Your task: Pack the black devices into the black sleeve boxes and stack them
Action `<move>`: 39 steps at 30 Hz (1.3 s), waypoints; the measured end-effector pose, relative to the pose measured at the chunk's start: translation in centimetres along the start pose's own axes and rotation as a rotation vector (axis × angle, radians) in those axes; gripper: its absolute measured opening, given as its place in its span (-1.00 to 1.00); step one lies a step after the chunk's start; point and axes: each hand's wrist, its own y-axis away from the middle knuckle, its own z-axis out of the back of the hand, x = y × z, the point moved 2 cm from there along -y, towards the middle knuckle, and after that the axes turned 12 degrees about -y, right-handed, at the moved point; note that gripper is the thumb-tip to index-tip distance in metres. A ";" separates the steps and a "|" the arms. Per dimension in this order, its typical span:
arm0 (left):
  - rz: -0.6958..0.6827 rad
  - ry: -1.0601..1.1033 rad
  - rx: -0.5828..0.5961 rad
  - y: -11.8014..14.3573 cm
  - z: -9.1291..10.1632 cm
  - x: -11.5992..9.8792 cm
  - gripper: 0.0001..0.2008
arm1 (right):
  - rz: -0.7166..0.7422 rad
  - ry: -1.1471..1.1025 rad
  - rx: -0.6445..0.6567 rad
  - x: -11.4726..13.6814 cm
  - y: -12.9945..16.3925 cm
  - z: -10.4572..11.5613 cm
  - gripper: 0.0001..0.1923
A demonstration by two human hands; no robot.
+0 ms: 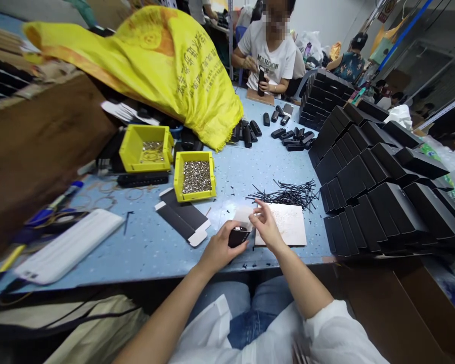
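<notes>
My left hand (222,246) is wrapped around a small black box (238,237) above the front edge of the table. A pale, thin flap (243,214) stands up at the box's far side; whether it belongs to the box I cannot tell. My right hand (266,226) is at the flap's right edge, its thumb and fingers bent around that edge. Under and beside my right hand lies a white board (293,225). Beyond the board is a loose heap of thin black sticks (293,193). An unfolded black carton (184,217) lies left of my hands.
Yellow bins of small metal parts (196,177) (147,149) stand left, below a yellow sack (182,65). Stacked black boxes (371,177) line the right side. Several black devices (288,134) lie farther back. Across the table, a person (271,55) holds a dark object. A white power strip (70,246) lies left.
</notes>
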 end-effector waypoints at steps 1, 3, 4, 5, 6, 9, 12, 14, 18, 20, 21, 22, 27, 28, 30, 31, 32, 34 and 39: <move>0.031 0.012 0.028 -0.2 0.0 -0.1 -0.43 | -0.053 -0.078 0.051 -0.5 -0.1 -0.3 -0.57; 0.113 0.054 0.093 -0.7 0.1 -0.3 -0.16 | -0.035 -0.139 0.180 -1.1 -0.2 -0.8 -0.53; 0.152 0.074 0.122 -1.0 0.2 -0.5 -0.03 | 0.007 -0.139 0.200 -1.1 -0.1 -1.0 -0.55; 0.181 0.086 0.150 -1.2 0.2 -0.8 0.05 | 0.039 -0.137 0.188 -1.0 -0.1 -1.1 -0.58; 0.198 0.086 0.174 -1.3 0.3 -1.0 0.09 | 0.045 -0.142 0.169 -1.0 -0.1 -1.1 -0.61; 0.226 0.044 0.196 -1.6 0.5 -1.4 0.08 | 0.023 -0.157 0.109 -0.7 -0.1 -1.2 -0.65; 0.216 0.054 0.181 -1.5 0.4 -1.4 0.07 | 0.089 -0.114 0.099 -0.6 0.0 -1.4 -0.66; 0.200 0.068 0.162 -1.5 0.3 -1.2 0.05 | 0.066 -0.114 0.106 -0.9 0.1 -1.4 -0.61; 0.173 0.092 0.143 -1.9 0.2 -0.9 0.01 | 0.111 -0.101 0.122 -0.8 0.0 -0.5 -0.60; 0.177 0.115 0.132 -2.1 0.2 -1.2 0.01 | 0.201 -0.017 0.197 -0.3 0.1 -0.2 -0.61; 0.191 0.123 0.105 -2.1 0.3 -1.6 0.00 | 0.216 0.031 0.221 0.0 0.4 -0.1 -0.60; 0.216 0.136 0.060 -2.0 0.3 -2.3 -0.02 | 0.205 0.069 0.220 0.2 1.0 0.1 -0.55; 0.187 0.391 -0.001 -0.4 -0.6 -8.5 -0.27 | 0.173 0.176 0.063 3.4 8.9 3.1 0.12; 0.116 0.432 0.010 -0.3 -0.9 -9.7 -0.27 | 0.232 0.237 0.032 5.0 11.0 4.9 0.09; -0.011 0.484 0.001 -1.3 -1.4 -11.8 -0.26 | 0.380 0.381 -0.132 9.7 15.1 10.3 -0.11; -0.059 0.496 -0.002 -2.2 -1.8 -13.0 -0.27 | 0.466 0.453 -0.282 12.8 17.0 13.9 -0.20; -0.101 0.499 0.010 -3.3 -2.2 -14.4 -0.30 | 0.544 0.526 -0.517 16.1 18.9 18.1 -0.24; -0.197 0.478 0.070 -5.8 -3.2 -18.4 -0.37 | 0.611 0.646 -0.978 22.2 21.9 27.3 -0.27; -0.499 0.342 0.155 -10.0 -7.3 -30.4 -0.36 | 0.261 0.631 -1.136 27.4 20.6 44.9 -0.28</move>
